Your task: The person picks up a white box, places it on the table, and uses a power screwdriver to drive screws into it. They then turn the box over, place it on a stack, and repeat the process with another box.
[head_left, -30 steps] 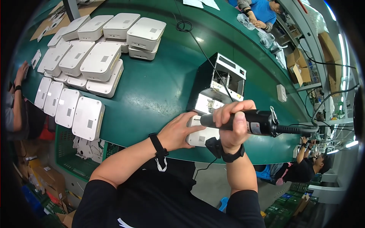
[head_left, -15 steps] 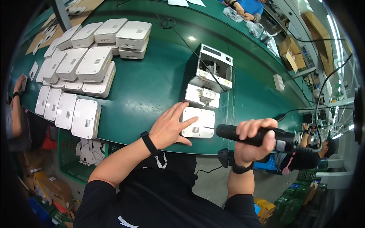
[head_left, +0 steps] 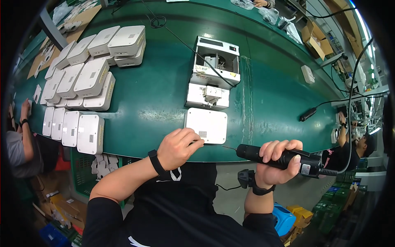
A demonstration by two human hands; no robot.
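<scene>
A black corded electric screwdriver is gripped in my right hand, its thin bit pointing left just off the near edge of a white plastic box. That box lies flat on the green bench, its vented face up. At its near left corner is my left hand, fingers curled and thumb and forefinger pinched together. Whatever is in the pinch, if anything, is too small to make out. Directly behind the box stands a white and black screw-feeder-like machine, its white front block close to the box.
Stacked white boxes fill the left of the bench, with several more along its front edge. A black cable crosses the machine. A black plug-like piece and a white power strip lie right. Other people work at both ends.
My left hand has lifted off the box and drawn back to its near corner, fingers now pinched. The box sits turned slightly differently. The screwdriver stays in my right hand, its bit now visible.
</scene>
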